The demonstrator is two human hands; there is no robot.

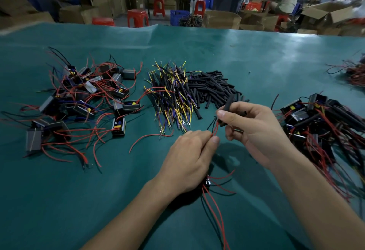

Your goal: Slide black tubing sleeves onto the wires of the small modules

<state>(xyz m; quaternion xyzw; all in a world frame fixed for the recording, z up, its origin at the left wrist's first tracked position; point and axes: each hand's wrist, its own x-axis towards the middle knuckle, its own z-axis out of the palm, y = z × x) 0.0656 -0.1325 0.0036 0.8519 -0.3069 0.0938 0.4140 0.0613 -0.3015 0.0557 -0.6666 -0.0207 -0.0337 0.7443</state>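
Two bare hands, the left hand (189, 156) and the right hand (254, 131). One black tubing sleeve (229, 105) held (many more heaped, uncountable) in one pile of loose black sleeves (213, 87). Four red plastic stools (137, 17) beyond the counter's far edge.

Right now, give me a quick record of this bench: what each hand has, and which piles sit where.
left hand: pinches red and black wires near their ends
right hand: holds black sleeve just above the wire ends
sleeve state: not yet slid on
centre pile: loose sleeves
beside it: thin coloured leads
left pile: modules, bare wires
right pile: modules with black sleeves
surface: green mat
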